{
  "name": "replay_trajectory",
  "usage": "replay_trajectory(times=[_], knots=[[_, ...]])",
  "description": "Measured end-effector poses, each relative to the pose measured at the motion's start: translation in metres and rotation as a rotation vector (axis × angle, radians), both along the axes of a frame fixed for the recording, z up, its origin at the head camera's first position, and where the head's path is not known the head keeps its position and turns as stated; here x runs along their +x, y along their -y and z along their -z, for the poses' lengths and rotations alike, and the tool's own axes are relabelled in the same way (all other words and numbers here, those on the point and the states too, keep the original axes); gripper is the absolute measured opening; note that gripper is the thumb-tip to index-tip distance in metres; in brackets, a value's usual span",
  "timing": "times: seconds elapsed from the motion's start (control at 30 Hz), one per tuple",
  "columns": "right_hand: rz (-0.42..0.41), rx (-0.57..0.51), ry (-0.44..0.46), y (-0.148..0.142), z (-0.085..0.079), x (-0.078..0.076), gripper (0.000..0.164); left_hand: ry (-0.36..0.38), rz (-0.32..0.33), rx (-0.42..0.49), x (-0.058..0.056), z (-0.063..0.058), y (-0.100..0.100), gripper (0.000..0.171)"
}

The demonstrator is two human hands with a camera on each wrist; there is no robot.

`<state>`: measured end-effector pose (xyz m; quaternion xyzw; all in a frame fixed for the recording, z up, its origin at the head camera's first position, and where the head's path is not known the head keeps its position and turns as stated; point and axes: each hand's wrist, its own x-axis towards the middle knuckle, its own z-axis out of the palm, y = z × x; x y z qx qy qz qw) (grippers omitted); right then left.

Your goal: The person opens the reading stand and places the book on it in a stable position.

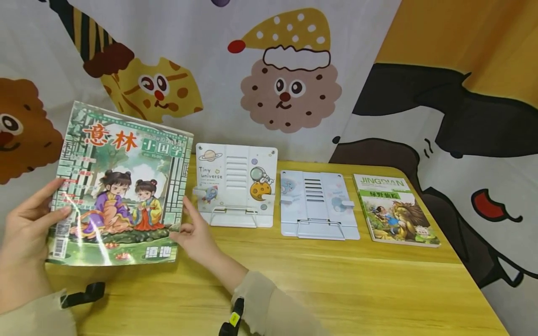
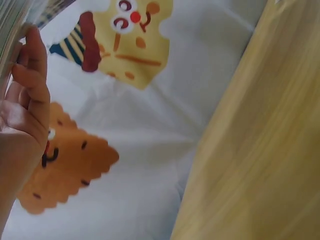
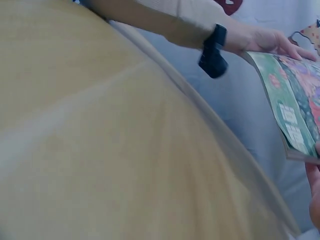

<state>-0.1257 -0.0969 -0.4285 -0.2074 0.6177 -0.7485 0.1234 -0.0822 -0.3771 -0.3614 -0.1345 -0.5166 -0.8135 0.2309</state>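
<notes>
Your left hand (image 1: 26,233) and right hand (image 1: 196,235) grip opposite edges of a green illustrated paper magazine (image 1: 122,196), thumbs on its cover, raised off the yellow wood-grain table (image 1: 357,284); behind hangs white cartoon-printed fabric (image 1: 214,37).

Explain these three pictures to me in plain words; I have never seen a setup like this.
There is no robot here, only a person's two bare hands. The large picture comes from a camera worn on the head, looking forward and down. The other two come from cameras worn on the left and right wrists.

The left hand and right hand hold a glossy green paper magazine by its opposite side edges. On the yellow wood-grain table are a white rectangular book stand, a pale blue rectangular book stand and a green-and-white paper book. Behind is a white cloth printed with cartoon figures.
</notes>
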Motion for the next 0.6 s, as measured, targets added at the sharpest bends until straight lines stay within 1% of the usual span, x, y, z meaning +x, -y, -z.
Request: replay_trajectory(times=[0.07, 0.17, 0.27, 0.33, 0.37, 0.43, 0.53, 0.57, 0.6], knots=[[0.004, -0.003, -0.003, -0.008, -0.005, -0.005, 0.094, -0.023, 0.016, -0.006, -0.003, -0.004, -0.006, 0.054], [0.010, 0.016, -0.041, -0.021, -0.015, -0.015, 0.094, -0.052, 0.017, -0.015, -0.006, -0.009, -0.015, 0.053], [-0.002, 0.034, -0.100, -0.036, -0.026, -0.027, 0.093, -0.085, 0.029, 0.011, -0.011, -0.014, -0.025, 0.052], [-0.024, 0.033, -0.123, -0.046, -0.036, -0.034, 0.092, -0.104, 0.041, 0.040, -0.013, -0.018, -0.031, 0.052], [-0.040, 0.028, -0.130, -0.052, -0.042, -0.037, 0.092, -0.110, 0.028, 0.041, -0.014, -0.020, -0.035, 0.052], [-0.076, 0.016, -0.138, -0.061, -0.054, -0.043, 0.093, -0.125, 0.029, 0.068, -0.016, -0.026, -0.042, 0.052], [-0.109, 0.007, -0.162, -0.077, -0.079, -0.046, 0.092, -0.140, 0.035, 0.104, -0.019, -0.034, -0.053, 0.051], [-0.113, 0.007, -0.177, -0.082, -0.087, -0.047, 0.092, -0.146, 0.040, 0.109, -0.020, -0.037, -0.056, 0.051], [-0.114, 0.012, -0.188, -0.087, -0.096, -0.047, 0.092, -0.156, 0.066, 0.123, -0.022, -0.040, -0.059, 0.051]])
